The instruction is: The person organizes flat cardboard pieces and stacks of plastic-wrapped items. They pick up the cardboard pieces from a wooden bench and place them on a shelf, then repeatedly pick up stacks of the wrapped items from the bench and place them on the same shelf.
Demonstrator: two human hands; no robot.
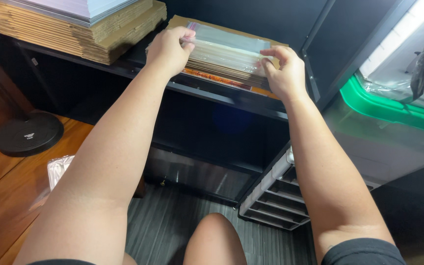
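Observation:
A stack of clear plastic sleeves (pixel 226 54) lies on brown cardboard sheets on a black shelf (pixel 212 93). My left hand (pixel 170 49) pinches the top sleeve at its left corner, thumb and fingers closed on the film. At the stack's right end, my right hand (pixel 283 71) has its fingertips pressed on the edges of the sleeves. Both forearms reach up from the bottom of the view.
A pile of flattened cardboard and pale sheets (pixel 74 24) sits on the shelf's left. A round black stand base (pixel 28 133) rests on the wooden floor. A small drawer unit (pixel 276 196) and a green-rimmed clear bin (pixel 393 105) stand to the right. My knee (pixel 214 240) is below.

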